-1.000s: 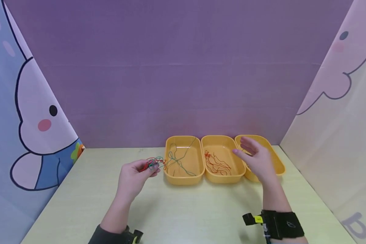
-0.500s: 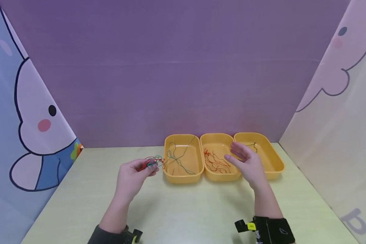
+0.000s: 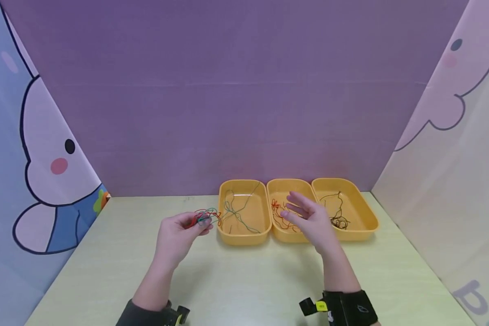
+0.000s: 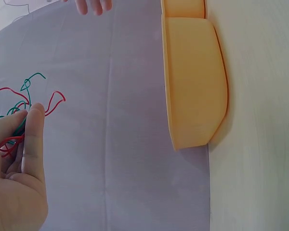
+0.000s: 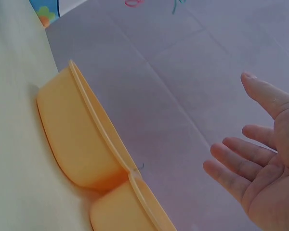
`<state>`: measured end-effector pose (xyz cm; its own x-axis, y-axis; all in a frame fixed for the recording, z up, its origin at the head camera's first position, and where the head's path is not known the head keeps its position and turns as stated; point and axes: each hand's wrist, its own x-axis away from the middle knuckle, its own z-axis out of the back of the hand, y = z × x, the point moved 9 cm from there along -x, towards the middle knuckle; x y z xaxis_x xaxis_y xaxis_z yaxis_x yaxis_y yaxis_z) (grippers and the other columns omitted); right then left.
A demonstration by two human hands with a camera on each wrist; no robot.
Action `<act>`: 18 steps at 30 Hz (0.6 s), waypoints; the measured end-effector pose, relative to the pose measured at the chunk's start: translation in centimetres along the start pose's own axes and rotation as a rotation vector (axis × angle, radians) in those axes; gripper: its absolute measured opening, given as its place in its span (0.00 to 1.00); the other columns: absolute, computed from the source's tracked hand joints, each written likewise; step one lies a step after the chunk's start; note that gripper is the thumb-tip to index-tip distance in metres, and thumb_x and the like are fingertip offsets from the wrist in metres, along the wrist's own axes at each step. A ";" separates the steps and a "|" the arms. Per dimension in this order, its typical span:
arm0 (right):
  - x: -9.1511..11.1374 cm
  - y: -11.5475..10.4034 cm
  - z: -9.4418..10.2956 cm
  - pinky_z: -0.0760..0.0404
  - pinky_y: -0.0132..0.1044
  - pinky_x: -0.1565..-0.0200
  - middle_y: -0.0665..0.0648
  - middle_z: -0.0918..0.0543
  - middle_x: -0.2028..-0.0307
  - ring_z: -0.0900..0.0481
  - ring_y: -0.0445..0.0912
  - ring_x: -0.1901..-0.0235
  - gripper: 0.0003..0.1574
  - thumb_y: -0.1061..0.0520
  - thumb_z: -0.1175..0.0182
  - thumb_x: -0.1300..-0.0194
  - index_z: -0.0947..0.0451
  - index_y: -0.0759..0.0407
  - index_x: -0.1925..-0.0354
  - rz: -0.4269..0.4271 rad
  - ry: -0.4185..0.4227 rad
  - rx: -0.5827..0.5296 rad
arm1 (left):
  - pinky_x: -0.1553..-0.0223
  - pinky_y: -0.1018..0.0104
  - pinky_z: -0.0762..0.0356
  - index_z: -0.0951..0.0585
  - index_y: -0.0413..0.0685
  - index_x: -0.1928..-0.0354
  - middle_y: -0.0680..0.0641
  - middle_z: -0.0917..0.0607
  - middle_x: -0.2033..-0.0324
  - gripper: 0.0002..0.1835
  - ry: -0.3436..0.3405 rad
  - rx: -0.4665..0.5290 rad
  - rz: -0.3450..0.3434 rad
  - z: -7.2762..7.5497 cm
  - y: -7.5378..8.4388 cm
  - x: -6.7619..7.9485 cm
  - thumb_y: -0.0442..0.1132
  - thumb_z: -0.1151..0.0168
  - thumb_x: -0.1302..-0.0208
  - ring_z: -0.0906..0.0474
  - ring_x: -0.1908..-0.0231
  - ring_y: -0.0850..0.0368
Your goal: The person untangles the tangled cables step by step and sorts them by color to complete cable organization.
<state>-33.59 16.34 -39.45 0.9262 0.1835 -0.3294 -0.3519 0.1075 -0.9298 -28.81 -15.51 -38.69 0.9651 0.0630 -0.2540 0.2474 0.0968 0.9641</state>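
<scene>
Between thumb and fingers, my left hand (image 3: 175, 240) pinches a tangle of red and green wires (image 4: 20, 108), left of the bins in the head view. My right hand (image 3: 311, 222) holds nothing; its fingers are spread loosely above the middle yellow bin (image 3: 291, 237), partly covering it. Red wires (image 3: 278, 213) lie in that bin. The left yellow bin (image 3: 244, 240) contains green wires (image 3: 238, 215). Black wires (image 3: 339, 221) lie bunched in the right yellow bin (image 3: 362, 222). In the right wrist view the right hand (image 5: 269, 163) shows its palm, thumb apart from the fingers.
All three bins stand in a row at the back of a pale table (image 3: 244, 285), before a purple backdrop (image 3: 244, 99). Printed cartoon panels (image 3: 57, 149) flank the table. Black straps (image 3: 346, 308) wrap the wrists.
My right hand has moved left from over the right bin to over the middle one, uncovering the black wires. My left hand stays nearly still with its wires.
</scene>
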 end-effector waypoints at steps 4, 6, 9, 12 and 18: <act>-0.2 -0.4 -2.0 0.19 0.37 0.53 0.56 0.24 0.42 0.26 0.51 0.46 0.39 0.54 0.28 0.45 0.31 0.55 0.36 0.003 -0.022 -0.061 | 0.65 0.62 0.16 0.16 0.37 0.61 0.42 0.14 0.67 0.09 -0.004 0.000 -0.009 -0.1 0.1 0.0 0.33 0.30 0.43 0.17 0.67 0.44; -0.3 -0.7 -3.0 0.19 0.38 0.54 0.57 0.24 0.43 0.24 0.52 0.48 0.39 0.56 0.28 0.45 0.30 0.56 0.36 0.013 -0.031 -0.089 | 0.65 0.62 0.16 0.15 0.37 0.61 0.42 0.14 0.67 0.08 -0.006 -0.005 -0.015 -0.2 0.0 0.0 0.33 0.31 0.43 0.17 0.68 0.45; -0.3 -1.0 -4.5 0.19 0.39 0.54 0.58 0.23 0.44 0.24 0.54 0.49 0.38 0.58 0.29 0.44 0.30 0.57 0.37 0.031 -0.062 -0.118 | 0.65 0.62 0.16 0.15 0.38 0.61 0.43 0.13 0.67 0.08 -0.011 -0.013 -0.018 -0.2 -0.1 0.0 0.33 0.31 0.43 0.17 0.68 0.45; -0.3 -1.4 -6.0 0.19 0.39 0.53 0.57 0.23 0.44 0.23 0.54 0.49 0.37 0.57 0.29 0.44 0.29 0.55 0.37 0.036 -0.090 -0.127 | 0.65 0.63 0.16 0.15 0.38 0.61 0.43 0.13 0.67 0.08 -0.015 -0.017 -0.017 -0.4 -0.2 -0.1 0.32 0.31 0.43 0.17 0.68 0.46; -0.1 -2.0 -8.8 0.19 0.40 0.53 0.55 0.22 0.44 0.24 0.55 0.49 0.36 0.56 0.29 0.44 0.28 0.52 0.38 0.032 -0.151 -0.160 | 0.65 0.63 0.16 0.15 0.37 0.61 0.42 0.14 0.68 0.08 -0.021 -0.026 -0.021 -0.6 -0.2 -0.1 0.32 0.31 0.43 0.17 0.69 0.48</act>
<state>-31.74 7.52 -39.00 0.8802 0.3295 -0.3416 -0.3433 -0.0552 -0.9376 -28.98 -14.89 -38.92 0.9614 0.0399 -0.2723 0.2657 0.1236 0.9561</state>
